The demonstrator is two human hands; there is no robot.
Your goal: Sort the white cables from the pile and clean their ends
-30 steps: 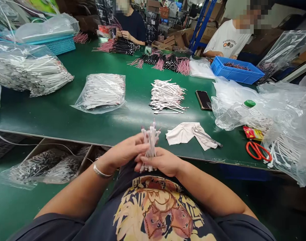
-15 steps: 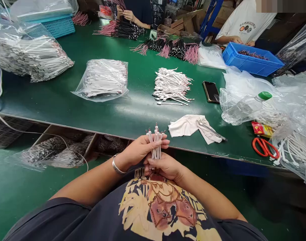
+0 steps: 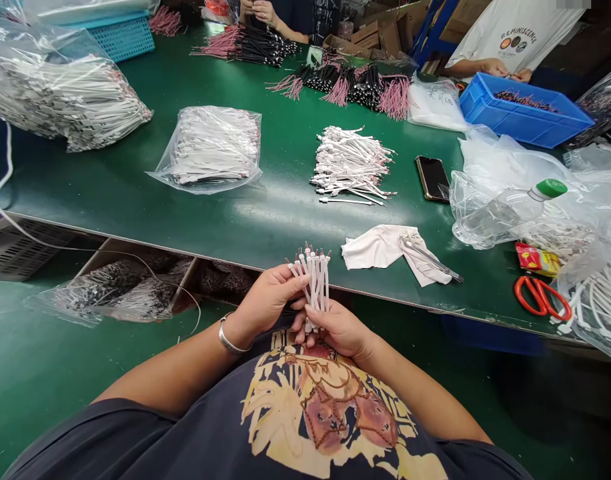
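L hand (image 3: 268, 297) + R hand (image 3: 338, 327) clasp white cable bundle (image 3: 315, 277) upright, near desk (image 3: 265, 233) edge; we'd align tips, grip low & snug.

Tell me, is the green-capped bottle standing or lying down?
Lying down. The bottle rests on its side, its cap pointing right.

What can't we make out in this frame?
All head view:
- Wires: lower ends hidden inside the left hand and right hand; they overlap, so no count.
- Blue bin: contents too small to identify.
- Red packet: print too small.
- Low bags under the table: glare and shadow blur what is inside.
- Right bag: cut off by the frame edge.
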